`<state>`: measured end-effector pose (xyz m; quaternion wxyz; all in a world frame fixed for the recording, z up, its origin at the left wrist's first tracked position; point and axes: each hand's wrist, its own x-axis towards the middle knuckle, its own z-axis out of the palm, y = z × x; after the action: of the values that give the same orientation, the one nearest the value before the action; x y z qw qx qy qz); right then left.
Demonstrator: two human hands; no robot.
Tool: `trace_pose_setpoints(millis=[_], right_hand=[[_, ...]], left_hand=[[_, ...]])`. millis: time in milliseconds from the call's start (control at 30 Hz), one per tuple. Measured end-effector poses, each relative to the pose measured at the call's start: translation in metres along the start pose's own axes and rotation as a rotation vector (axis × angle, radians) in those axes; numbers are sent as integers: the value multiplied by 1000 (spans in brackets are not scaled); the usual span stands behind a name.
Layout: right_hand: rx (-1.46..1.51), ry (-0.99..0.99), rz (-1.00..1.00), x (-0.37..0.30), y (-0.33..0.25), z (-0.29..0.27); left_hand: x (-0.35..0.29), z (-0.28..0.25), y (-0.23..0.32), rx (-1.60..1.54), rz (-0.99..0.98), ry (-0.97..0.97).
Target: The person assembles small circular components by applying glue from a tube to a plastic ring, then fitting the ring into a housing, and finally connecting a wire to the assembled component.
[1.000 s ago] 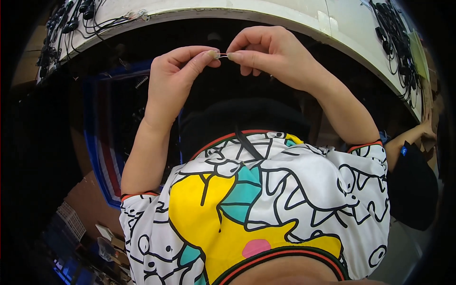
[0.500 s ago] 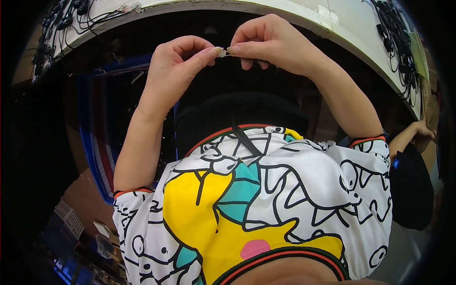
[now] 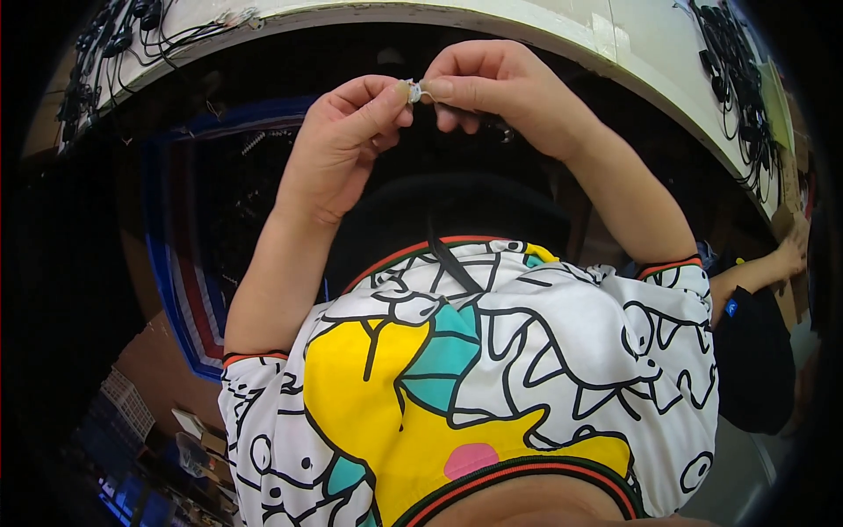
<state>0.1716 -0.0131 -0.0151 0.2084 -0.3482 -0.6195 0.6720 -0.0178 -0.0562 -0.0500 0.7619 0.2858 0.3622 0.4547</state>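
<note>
Between my hands is a small whitish piece with a thin pale wire or strand [image 3: 415, 91], too small to name further. The thumb and index finger of my left hand [image 3: 356, 123] pinch it from the left. From the right, my right hand [image 3: 487, 83] pinches at the thin strand, its other fingers curled underneath. Both hands are raised in front of my body, just short of the white table edge.
Black cables and small black devices lie on the white table [image 3: 562, 26] at its left and right ends. A blue, white and red striped bag [image 3: 189, 290] stands open below left. At the right, a co-worker's arm [image 3: 764, 268] reaches toward cardboard.
My left hand has turned and shifted right, showing more of the whitish piece. My right hand has come slightly lower. The co-worker's arm has moved a little.
</note>
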Motion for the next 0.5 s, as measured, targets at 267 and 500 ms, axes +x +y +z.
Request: trace_pose_setpoints(millis=[267,500], right_hand=[[-625,410,-550,-4,11,6],[-496,157,-375,-4,-1,-3]], left_hand=[[3,8,1,-106,59,36],[-1,12,33,747,155,-52]])
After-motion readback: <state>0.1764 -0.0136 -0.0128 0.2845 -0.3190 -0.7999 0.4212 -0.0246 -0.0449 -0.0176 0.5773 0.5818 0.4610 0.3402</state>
